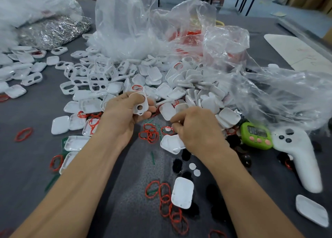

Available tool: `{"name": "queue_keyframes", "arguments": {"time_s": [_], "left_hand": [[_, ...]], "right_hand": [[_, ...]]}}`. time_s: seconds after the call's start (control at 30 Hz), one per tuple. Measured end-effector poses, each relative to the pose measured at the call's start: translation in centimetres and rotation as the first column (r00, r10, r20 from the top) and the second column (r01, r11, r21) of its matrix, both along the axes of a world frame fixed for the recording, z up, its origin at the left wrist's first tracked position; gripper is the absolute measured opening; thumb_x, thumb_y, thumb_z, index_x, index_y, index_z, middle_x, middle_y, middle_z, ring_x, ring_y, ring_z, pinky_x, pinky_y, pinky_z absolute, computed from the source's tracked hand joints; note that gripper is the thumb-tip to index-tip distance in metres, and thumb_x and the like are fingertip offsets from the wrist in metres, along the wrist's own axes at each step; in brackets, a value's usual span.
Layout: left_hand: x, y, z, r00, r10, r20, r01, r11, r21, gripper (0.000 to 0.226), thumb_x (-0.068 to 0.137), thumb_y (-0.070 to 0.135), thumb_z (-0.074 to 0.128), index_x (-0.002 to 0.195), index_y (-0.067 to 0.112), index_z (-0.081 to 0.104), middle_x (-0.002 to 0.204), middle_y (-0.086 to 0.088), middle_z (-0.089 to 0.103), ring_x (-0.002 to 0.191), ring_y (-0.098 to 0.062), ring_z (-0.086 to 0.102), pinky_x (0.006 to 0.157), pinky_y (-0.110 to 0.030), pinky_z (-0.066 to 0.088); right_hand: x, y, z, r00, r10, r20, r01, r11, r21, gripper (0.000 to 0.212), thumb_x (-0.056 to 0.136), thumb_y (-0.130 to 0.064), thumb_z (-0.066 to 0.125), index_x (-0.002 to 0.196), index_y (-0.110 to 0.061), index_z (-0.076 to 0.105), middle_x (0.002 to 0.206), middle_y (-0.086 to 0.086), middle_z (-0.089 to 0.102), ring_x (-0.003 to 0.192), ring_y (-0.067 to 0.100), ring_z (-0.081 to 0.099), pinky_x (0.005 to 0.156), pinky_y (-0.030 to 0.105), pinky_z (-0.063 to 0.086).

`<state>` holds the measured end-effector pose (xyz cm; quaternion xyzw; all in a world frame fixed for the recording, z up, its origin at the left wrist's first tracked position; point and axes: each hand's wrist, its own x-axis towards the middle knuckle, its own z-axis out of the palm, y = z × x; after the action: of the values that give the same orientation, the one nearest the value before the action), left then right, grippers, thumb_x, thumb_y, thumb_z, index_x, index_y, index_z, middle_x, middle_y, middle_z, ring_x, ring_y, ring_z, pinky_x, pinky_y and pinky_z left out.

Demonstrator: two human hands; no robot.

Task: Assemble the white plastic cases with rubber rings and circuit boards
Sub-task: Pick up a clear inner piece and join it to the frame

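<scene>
So, my left grip (125, 112) is clenched round a case (141, 107), held above the counter (27, 166). Right grip (195, 130) is curled beside a red ring (168, 130); can't tell if it's pinching anything. I'd say lay the ring flat into the case, no twists.

Cases (143, 79) heap behind rings (150, 132) (timer (256, 135) to their right).

Grey table (27, 115) strewn with white cases (115, 83), red rings (150, 133).
</scene>
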<state>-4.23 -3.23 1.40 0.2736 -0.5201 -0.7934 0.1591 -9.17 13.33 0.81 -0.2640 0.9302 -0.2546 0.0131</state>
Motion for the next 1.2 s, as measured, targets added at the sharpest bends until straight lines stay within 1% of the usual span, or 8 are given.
{"name": "queue_keyframes", "arguments": {"time_s": [0.27, 0.37, 0.47, 0.57, 0.73, 0.9, 1.07, 1.2], "left_hand": [[0.1, 0.7, -0.2, 0.997, -0.068, 0.023, 0.069, 0.997, -0.026, 0.024, 0.097, 0.001, 0.050, 0.081, 0.004, 0.068, 0.071, -0.006, 0.076, 0.064, -0.015, 0.076, 0.050, -0.021, 0.056], [0.0, 1.1, -0.3, 0.995, -0.098, 0.022, 0.098, 0.995, -0.019, 0.018, 0.097, 0.000, 0.048, 0.089, 0.002, 0.064, 0.077, -0.010, 0.078, 0.068, -0.019, 0.077, 0.051, -0.024, 0.058], [-0.2, 1.8, -0.4, 0.990, -0.143, -0.010, 0.143, 0.990, -0.022, 0.014, 0.092, -0.007, 0.047, 0.092, 0.003, 0.056, 0.086, -0.018, 0.078, 0.077, -0.028, 0.078, 0.057, -0.030, 0.061], [-0.3, 2.7, -0.6, 0.984, -0.172, -0.037, 0.170, 0.984, -0.045, 0.016, 0.093, -0.008, 0.047, 0.092, 0.007, 0.051, 0.087, -0.015, 0.079, 0.074, -0.022, 0.077, 0.061, -0.030, 0.061], [-0.1, 3.6, -0.9, 0.985, -0.157, -0.068, 0.149, 0.983, -0.110, 0.017, 0.096, -0.006, 0.048, 0.097, 0.011, 0.051, 0.083, -0.003, 0.078, 0.062, -0.012, 0.069, 0.053, -0.025, 0.057], [0.0, 3.9, -1.3, 0.981, -0.146, -0.131, 0.138, 0.988, -0.068, 0.020, 0.101, -0.007, 0.045, 0.105, 0.011, 0.051, 0.105, -0.016, 0.077, 0.089, -0.022, 0.076, 0.073, -0.037, 0.065], [0.2, 4.2, -1.2, 0.961, -0.216, -0.174, 0.216, 0.976, -0.022, 0.034, 0.102, -0.002, 0.043, 0.097, 0.008, 0.075, 0.111, -0.017, 0.076, 0.104, -0.031, 0.073, 0.079, -0.034, 0.062], [0.3, 4.2, -1.0, 0.948, -0.244, -0.205, 0.276, 0.951, 0.143, 0.024, 0.099, 0.008, 0.049, 0.103, 0.002, 0.072, 0.115, -0.022, 0.074, 0.100, -0.032, 0.074, 0.075, -0.034, 0.061]], "right_hand": [[-0.4, -0.3, -0.4, 0.994, 0.048, -0.099, -0.035, 0.991, 0.132, 0.017, 0.087, -0.017, 0.066, 0.082, -0.029, 0.077, 0.079, -0.007, 0.072, 0.079, 0.021, 0.066, 0.071, 0.030, 0.052], [-0.2, 0.8, -0.2, 1.000, -0.008, 0.001, 0.008, 0.966, -0.257, 0.012, 0.082, -0.015, 0.074, 0.076, -0.025, 0.079, 0.069, -0.013, 0.072, 0.067, 0.007, 0.066, 0.065, 0.023, 0.051], [0.0, 1.4, 0.6, 0.968, -0.014, 0.249, 0.191, 0.683, -0.705, 0.011, 0.079, -0.015, 0.079, 0.076, -0.025, 0.079, 0.068, -0.006, 0.075, 0.055, 0.008, 0.066, 0.055, 0.019, 0.050], [0.6, 0.8, 0.6, 0.888, 0.139, 0.438, 0.299, 0.549, -0.780, 0.017, 0.082, -0.004, 0.075, 0.073, -0.018, 0.077, 0.065, 0.010, 0.074, 0.048, 0.019, 0.064, 0.047, 0.023, 0.050], [1.6, -0.2, -0.1, 0.876, 0.079, 0.476, 0.323, 0.636, -0.701, 0.019, 0.085, -0.005, 0.073, 0.072, -0.019, 0.073, 0.061, 0.004, 0.072, 0.048, 0.016, 0.064, 0.047, 0.024, 0.049], [1.7, -0.2, -0.4, 0.940, -0.152, 0.304, 0.315, 0.726, -0.611, 0.018, 0.083, -0.018, 0.077, 0.068, -0.026, 0.073, 0.055, -0.011, 0.068, 0.046, 0.002, 0.061, 0.047, 0.014, 0.044], [1.6, -0.4, -0.6, 0.953, -0.245, 0.177, 0.302, 0.747, -0.592, 0.015, 0.085, -0.024, 0.079, 0.071, -0.025, 0.073, 0.057, -0.016, 0.067, 0.049, 0.003, 0.062, 0.048, 0.011, 0.041], [1.5, -0.3, -0.7, 0.963, -0.270, 0.005, 0.229, 0.806, -0.546, 0.009, 0.085, -0.029, 0.078, 0.077, -0.029, 0.074, 0.056, -0.017, 0.065, 0.057, 0.003, 0.062, 0.054, 0.012, 0.043]]}}
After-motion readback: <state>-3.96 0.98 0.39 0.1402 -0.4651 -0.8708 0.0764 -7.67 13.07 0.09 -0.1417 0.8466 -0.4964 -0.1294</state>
